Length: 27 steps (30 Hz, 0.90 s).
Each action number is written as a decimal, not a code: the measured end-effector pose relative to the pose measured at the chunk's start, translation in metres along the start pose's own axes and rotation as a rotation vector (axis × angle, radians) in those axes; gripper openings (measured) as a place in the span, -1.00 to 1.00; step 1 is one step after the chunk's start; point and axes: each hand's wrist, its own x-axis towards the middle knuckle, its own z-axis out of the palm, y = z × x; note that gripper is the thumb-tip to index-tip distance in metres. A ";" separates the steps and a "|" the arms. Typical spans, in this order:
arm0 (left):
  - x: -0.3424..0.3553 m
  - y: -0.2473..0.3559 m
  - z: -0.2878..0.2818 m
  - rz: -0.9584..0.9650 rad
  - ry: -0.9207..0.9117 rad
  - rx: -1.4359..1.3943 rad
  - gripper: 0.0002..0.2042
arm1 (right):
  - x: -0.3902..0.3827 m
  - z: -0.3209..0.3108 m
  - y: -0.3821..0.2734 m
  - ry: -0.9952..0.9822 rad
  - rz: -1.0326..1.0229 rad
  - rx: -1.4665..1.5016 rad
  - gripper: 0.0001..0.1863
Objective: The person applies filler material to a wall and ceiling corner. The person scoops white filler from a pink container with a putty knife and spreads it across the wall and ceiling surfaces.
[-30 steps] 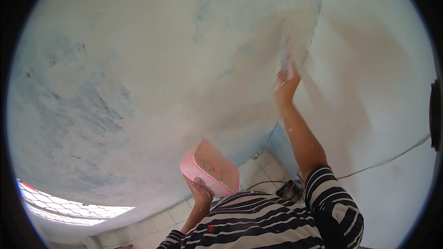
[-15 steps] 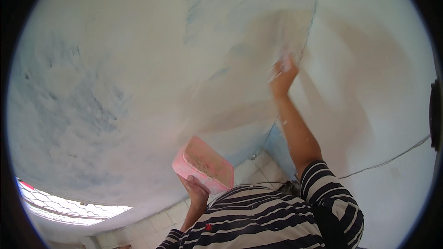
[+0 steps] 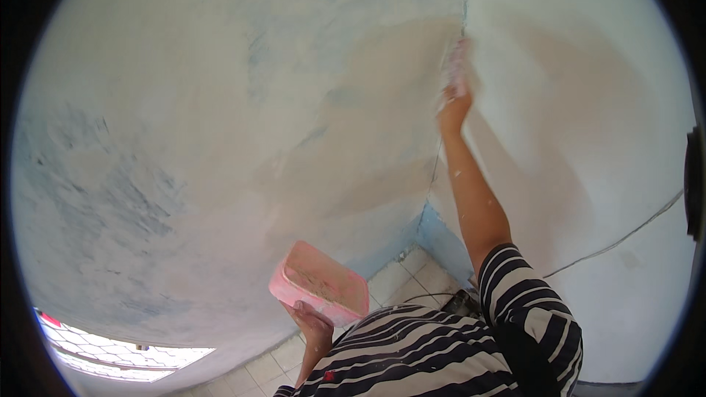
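Note:
My left hand grips a pink plastic tub from below and its near side. The tub is tilted, and a pale, pasty smear coats its inside. Up at the wall corner, my right hand is closed around a flat, pinkish-white spreading tool. Motion blurs the tool, so its exact kind and edge are unclear. Its upper end lies along the corner line, at the patchy white and bluish wall. White specks dot my right forearm.
A plain white wall meets the patchy one at the right, with a thin cable across it. Below are pale floor tiles and a dark object beside my shirt. A barred window is at the lower left.
The view has shifted, moving the wall corner leftward in the picture. My right hand's tool now lies at the corner line, pointing up. The tub sits slightly lower and turned a little.

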 end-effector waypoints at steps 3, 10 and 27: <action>0.001 0.020 0.011 -0.016 0.075 -0.024 -0.43 | -0.096 0.038 -0.044 -0.241 -0.169 0.044 -0.76; 0.007 0.011 -0.006 0.098 -0.030 -0.039 -0.43 | -0.091 0.001 -0.054 -0.341 0.561 0.695 -0.81; 0.012 0.000 -0.012 0.006 0.073 -0.146 -0.40 | -0.077 0.018 -0.064 -0.158 0.507 0.721 -0.88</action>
